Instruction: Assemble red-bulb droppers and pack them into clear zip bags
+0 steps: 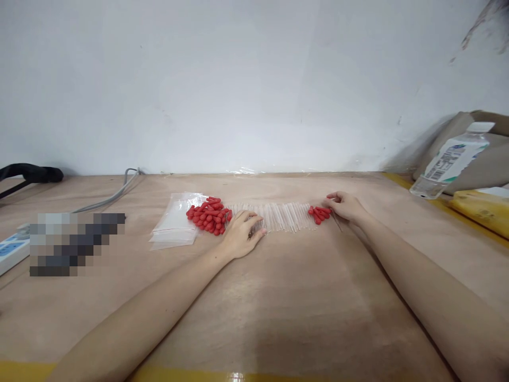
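Note:
A row of thin clear tubes [280,216] lies side by side on the wooden table. My left hand [242,236] rests over the left part of this row, its fingers curved and its thumb apart from them. Just left of that hand is a heap of red rubber dropper bulbs [209,216]. A smaller cluster of red bulbs [319,214] lies at the row's right end. Beside it, my right hand [345,207] is closed in a pinch; a thin tube [338,222] sticks out below the fingers. Whether a bulb is on that tube I cannot tell.
Clear plastic bags [175,223] lie stacked under and left of the red heap. Farther left are a power strip [14,252], a grey cable [107,201] and a blurred-out object [75,246]. A plastic bottle [451,159] and a yellow package [483,209] are at the right.

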Demonstrator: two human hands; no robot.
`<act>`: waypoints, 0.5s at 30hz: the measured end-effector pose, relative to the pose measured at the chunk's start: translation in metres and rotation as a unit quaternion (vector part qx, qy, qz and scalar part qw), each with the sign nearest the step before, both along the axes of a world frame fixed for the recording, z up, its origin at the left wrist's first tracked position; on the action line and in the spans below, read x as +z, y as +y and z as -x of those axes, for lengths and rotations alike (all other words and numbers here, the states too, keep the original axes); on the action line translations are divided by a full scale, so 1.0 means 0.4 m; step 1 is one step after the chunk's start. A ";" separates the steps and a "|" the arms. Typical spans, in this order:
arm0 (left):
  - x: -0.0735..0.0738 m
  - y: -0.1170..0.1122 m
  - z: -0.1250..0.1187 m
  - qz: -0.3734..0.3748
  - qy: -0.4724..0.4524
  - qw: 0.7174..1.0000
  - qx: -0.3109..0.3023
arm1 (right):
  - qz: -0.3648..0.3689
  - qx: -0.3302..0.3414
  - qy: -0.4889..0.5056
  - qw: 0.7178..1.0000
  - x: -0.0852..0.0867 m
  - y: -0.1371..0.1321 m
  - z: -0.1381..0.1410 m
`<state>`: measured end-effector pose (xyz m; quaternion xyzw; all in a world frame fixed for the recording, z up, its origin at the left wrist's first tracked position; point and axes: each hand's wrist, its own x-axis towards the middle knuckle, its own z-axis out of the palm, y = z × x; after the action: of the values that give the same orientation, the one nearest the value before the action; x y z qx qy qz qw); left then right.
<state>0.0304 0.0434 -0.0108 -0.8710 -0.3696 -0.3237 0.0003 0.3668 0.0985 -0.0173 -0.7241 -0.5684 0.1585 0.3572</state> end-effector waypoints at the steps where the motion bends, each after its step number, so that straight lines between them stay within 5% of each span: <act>1: 0.000 0.000 0.000 0.001 0.001 1.000 0.001 | -0.001 -0.002 -0.007 1.000 -0.001 0.000 -0.005; 10: 0.000 -0.004 -0.001 -0.008 0.006 1.000 0.007 | -0.028 -0.011 0.071 0.997 0.006 -0.030 -0.013; 15: 0.008 -0.008 -0.004 -0.037 0.004 0.996 0.084 | -0.010 0.112 0.052 0.992 0.062 -0.065 0.018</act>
<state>0.0321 0.0402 -0.0076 -0.8375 -0.4296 -0.3322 0.0616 0.3597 0.0726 0.0076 -0.6429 -0.6283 0.2289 0.3736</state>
